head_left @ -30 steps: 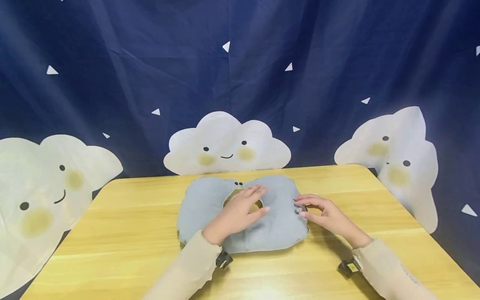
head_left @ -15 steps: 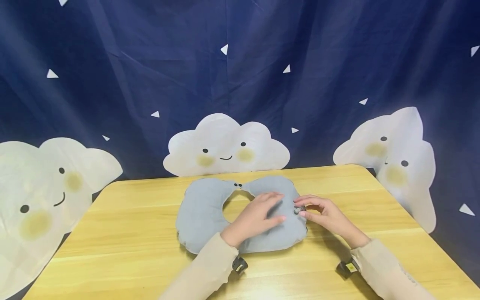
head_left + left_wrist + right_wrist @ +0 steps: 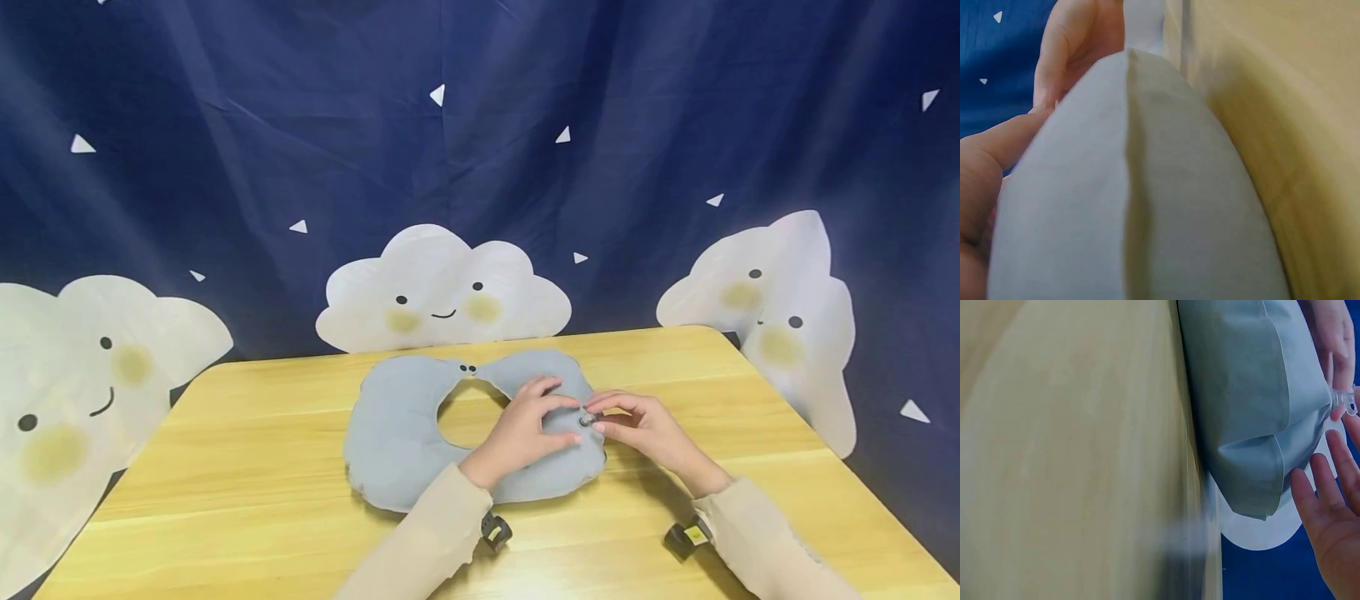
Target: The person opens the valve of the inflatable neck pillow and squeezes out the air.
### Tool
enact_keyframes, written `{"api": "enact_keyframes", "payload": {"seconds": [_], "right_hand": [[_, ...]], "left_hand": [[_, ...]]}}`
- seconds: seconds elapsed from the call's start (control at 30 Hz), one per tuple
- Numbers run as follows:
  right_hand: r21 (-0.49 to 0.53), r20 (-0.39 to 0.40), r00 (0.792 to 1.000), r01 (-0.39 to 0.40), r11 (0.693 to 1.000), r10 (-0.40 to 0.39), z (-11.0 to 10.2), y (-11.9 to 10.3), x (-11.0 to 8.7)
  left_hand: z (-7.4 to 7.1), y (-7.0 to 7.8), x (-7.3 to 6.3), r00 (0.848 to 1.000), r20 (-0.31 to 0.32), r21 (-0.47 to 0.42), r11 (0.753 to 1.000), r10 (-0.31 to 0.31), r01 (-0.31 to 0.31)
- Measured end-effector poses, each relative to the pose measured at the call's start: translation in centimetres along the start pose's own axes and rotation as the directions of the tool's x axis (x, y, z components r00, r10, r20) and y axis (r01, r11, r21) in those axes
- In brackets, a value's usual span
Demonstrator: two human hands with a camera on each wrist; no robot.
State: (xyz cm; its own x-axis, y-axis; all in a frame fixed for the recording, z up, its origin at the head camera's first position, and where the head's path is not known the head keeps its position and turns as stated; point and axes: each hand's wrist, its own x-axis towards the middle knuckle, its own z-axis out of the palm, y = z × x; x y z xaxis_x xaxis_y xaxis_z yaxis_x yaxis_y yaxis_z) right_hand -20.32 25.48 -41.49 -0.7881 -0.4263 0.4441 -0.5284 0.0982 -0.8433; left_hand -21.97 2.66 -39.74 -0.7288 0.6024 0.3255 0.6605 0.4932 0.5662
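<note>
A grey inflatable neck pillow [image 3: 397, 425] lies on the table, its round opening showing bare wood. From its right lobe stands a clear plastic air valve [image 3: 1342, 400]. The thumb and forefinger of my right hand [image 3: 656, 429] pinch this valve, while the other fingers spread loosely beside the pillow in the right wrist view. My left hand [image 3: 517, 433] reaches over the right lobe, thumb and forefinger parted on either side of the valve's base. Seen from the left wrist, the pillow's seamed edge [image 3: 1135, 187] hides most of that hand.
The light wooden table [image 3: 225, 467] extends around the pillow on all sides. Behind it hangs a dark blue curtain [image 3: 360, 125] with white clouds and small triangles. Both wrists carry black cameras [image 3: 495, 531] below beige sleeves.
My left hand has slid right across the pillow, from over the opening to the valve. My right hand has stayed at the valve. The head view has shifted slightly.
</note>
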Motion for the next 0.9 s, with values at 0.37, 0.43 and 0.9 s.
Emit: {"api": "enact_keyframes", "payload": {"seconds": [0.37, 0.43, 0.9], "right_hand": [[0.006, -0.079, 0.99, -0.118, 0.993, 0.118, 0.1, 0.4, -0.1], [0.009, -0.089, 0.989, -0.114, 0.993, 0.114, 0.1, 0.4, 0.0], [0.062, -0.07, 0.995, -0.07, 0.996, 0.074, 0.4, 0.7, 0.2]], "left_hand": [[1.0, -0.3, 0.6, 0.994, -0.005, -0.122, 0.987, -0.109, 0.108], [1.0, -0.2, 0.8, 0.993, -0.004, -0.127, 0.985, -0.122, 0.12], [1.2, -0.2, 0.6, 0.993, -0.051, -0.073, 0.992, -0.108, 0.104]]}}
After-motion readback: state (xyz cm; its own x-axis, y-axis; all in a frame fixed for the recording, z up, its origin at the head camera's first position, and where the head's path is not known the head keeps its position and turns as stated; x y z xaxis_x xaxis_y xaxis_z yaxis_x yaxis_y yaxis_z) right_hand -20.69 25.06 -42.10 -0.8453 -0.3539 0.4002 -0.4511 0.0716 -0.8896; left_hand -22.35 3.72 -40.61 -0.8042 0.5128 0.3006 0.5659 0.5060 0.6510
